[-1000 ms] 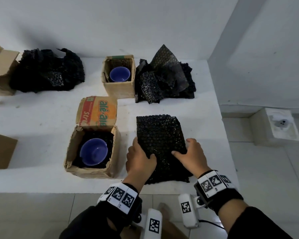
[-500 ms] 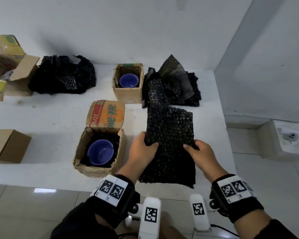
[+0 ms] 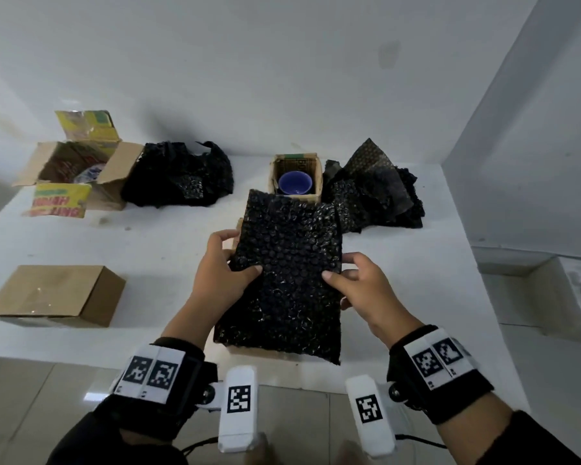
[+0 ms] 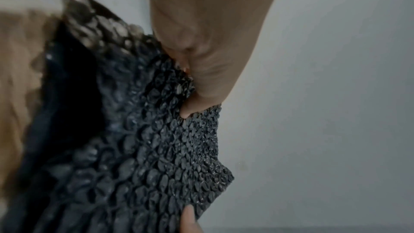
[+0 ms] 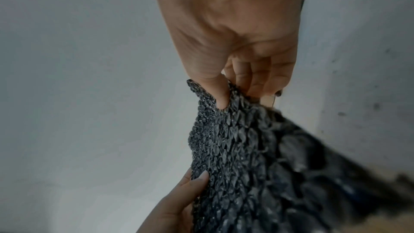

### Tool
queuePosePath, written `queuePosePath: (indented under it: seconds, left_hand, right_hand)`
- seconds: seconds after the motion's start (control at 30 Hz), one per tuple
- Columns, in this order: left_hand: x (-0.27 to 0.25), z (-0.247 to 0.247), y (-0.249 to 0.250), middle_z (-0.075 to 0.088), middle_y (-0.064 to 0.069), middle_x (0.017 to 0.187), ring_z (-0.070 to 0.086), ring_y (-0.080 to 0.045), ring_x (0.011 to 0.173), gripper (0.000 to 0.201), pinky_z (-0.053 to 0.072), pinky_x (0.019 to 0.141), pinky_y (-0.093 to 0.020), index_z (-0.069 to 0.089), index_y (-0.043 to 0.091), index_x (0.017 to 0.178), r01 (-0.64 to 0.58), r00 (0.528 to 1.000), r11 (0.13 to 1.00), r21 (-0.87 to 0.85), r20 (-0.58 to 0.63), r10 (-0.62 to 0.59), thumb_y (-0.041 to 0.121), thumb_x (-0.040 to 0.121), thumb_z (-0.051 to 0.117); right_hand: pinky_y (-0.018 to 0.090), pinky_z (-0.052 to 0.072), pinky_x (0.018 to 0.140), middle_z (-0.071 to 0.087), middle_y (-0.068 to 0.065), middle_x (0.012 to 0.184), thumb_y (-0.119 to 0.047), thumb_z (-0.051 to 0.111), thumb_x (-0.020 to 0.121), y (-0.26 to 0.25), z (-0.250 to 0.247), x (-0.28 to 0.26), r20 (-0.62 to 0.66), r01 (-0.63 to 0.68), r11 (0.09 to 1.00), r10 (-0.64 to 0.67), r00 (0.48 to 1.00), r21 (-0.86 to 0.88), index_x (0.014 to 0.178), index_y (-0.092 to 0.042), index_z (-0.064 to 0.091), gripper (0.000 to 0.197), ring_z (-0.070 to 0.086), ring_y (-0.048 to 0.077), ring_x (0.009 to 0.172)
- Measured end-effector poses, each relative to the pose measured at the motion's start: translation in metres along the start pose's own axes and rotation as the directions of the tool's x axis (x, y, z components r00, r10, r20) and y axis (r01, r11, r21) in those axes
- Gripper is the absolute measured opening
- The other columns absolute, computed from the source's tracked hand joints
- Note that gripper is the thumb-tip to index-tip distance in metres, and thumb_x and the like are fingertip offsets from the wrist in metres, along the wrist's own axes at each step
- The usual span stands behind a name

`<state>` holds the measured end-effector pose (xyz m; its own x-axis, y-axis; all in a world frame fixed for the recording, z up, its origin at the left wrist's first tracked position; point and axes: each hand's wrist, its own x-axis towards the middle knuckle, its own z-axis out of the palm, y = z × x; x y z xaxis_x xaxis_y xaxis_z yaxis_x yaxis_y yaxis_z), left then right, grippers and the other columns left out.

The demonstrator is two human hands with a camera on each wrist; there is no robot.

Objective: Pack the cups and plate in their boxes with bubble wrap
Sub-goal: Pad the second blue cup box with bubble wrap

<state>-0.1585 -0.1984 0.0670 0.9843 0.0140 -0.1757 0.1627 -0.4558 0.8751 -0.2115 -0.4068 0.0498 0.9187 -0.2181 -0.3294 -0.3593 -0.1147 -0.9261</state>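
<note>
Both hands hold a black bubble wrap sheet [image 3: 291,273] up off the white table [image 3: 155,250], over a cardboard box whose bottom edge [image 3: 249,351] shows under the sheet; contents hidden. Left hand [image 3: 220,280] pinches the sheet's left edge, thumb on front, fingers behind. Right hand [image 3: 366,293] pinches the right edge the same way. Behind, small open box [image 3: 316,196] w/ blue cup [image 3: 295,182] inside. Far left, open flapped box [image 3: 111,193], contents unclear. Closed brown box [image 3: 56,295] at near left. Two crumpled bubble wrap piles: one [image 3: 178,176] beside the flapped box, one [image 3: 376,189] right of the cup box.
</note>
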Motion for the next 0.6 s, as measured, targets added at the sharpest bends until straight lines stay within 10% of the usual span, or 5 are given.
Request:
queuePosePath:
  seconds: [0.3,0.4,0.5,0.6]
  left_hand:
    - [0.016,-0.026,-0.067,0.06,0.008,0.09,0.058,-0.011,0.081,0.068,0.045,0.071,-0.033,0.035,0.029,0.126,-0.121,0.99,0.947,0.298,0.1,0.095,0.025,0.073,0.078]
    - [0.019,-0.026,-0.08,0.054,0.009,0.097,0.05,-0.013,0.094,0.069,0.04,0.076,-0.029,0.039,0.029,0.127,-0.206,0.978,0.937,0.282,0.105,0.183,0.026,0.07,0.08]
    - [0.021,-0.024,-0.088,0.049,0.009,0.111,0.046,-0.011,0.102,0.074,0.039,0.083,-0.027,0.039,0.026,0.129,-0.254,0.966,0.942,0.219,0.109,0.235,0.024,0.069,0.081]
    - [0.023,-0.024,-0.092,0.048,0.011,0.123,0.049,-0.011,0.109,0.077,0.044,0.087,-0.028,0.035,0.026,0.132,-0.249,0.958,0.966,0.062,0.161,0.237,0.016,0.071,0.08]
  right_hand:
    - [0.03,0.045,0.062,0.053,-0.003,0.072,-0.027,0.065,0.086,0.029,0.053,-0.001,-0.099,-0.013,0.941,-0.022,0.995,-0.339,0.087,-0.017,0.054,0.015,0.052,0.016,0.066]
    - [0.026,0.039,0.065,0.051,0.001,0.093,-0.03,0.069,0.082,0.032,0.058,-0.003,-0.182,-0.04,0.874,-0.056,0.982,-0.484,0.102,-0.017,0.051,0.031,0.052,0.018,0.082]
    - [0.03,0.043,0.081,0.049,0.008,0.113,-0.026,0.074,0.074,0.019,0.066,-0.008,-0.235,0.198,0.669,-0.499,0.834,-0.717,0.123,-0.011,0.046,0.058,0.05,0.023,0.104]
    - [0.041,0.034,0.107,0.049,0.006,0.132,-0.032,0.066,0.079,-0.002,0.086,-0.006,0.15,0.512,0.325,-0.712,0.686,-0.795,0.135,-0.014,0.042,0.063,0.041,0.023,0.127]
